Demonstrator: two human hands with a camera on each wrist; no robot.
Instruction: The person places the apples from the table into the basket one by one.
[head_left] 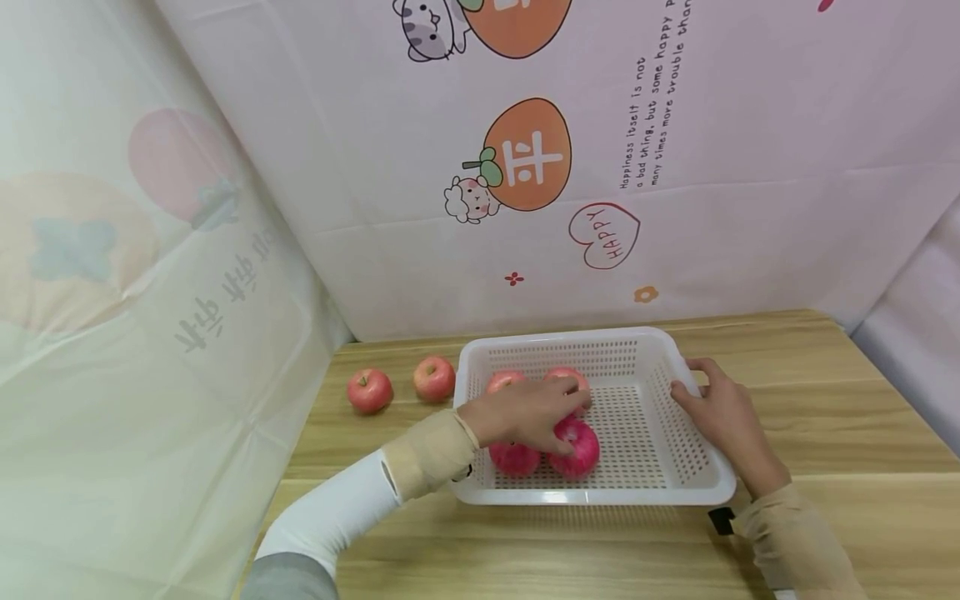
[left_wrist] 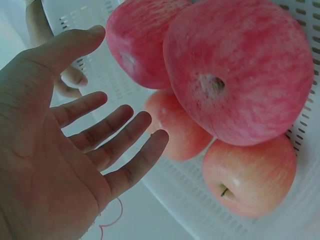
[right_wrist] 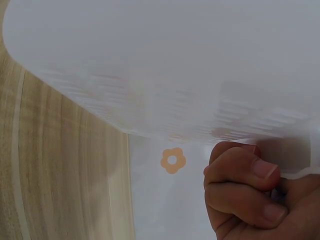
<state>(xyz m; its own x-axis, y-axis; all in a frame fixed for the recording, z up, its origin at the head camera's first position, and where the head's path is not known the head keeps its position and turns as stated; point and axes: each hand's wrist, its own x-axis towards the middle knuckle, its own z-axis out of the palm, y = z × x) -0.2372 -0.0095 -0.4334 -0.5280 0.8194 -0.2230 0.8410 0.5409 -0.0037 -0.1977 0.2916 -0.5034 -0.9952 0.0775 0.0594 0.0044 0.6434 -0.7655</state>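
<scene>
From a cut-off grey sleeve (head_left: 292,578), over woodgrain tabletop (head_left: 420,550) before far printed cloth (head_left: 390,183), holding spread left hand (head_left: 528,412) above partly hidden apples (head_left: 513,461), pinching basket rim (head_left: 592,497) with right hand (head_left: 723,417).

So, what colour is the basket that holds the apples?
White; the basket shows best in the head view.

Pink and peach apples (head_left: 579,457) in a white basket (head_left: 585,497)
The nearer two are deep pink with paler streaks, the two behind peach-red with a yellowish blush; the basket is patterned with rows of small slots, the tabletop (head_left: 405,550) light brown with streaky wood grain, and the white back cloth (head_left: 360,167) printed with orange fruit (head_left: 551,187), a red-outlined heart (head_left: 604,236), black lettering (head_left: 642,125), a red flower (head_left: 513,278) and an orange flower (head_left: 646,294).
</scene>
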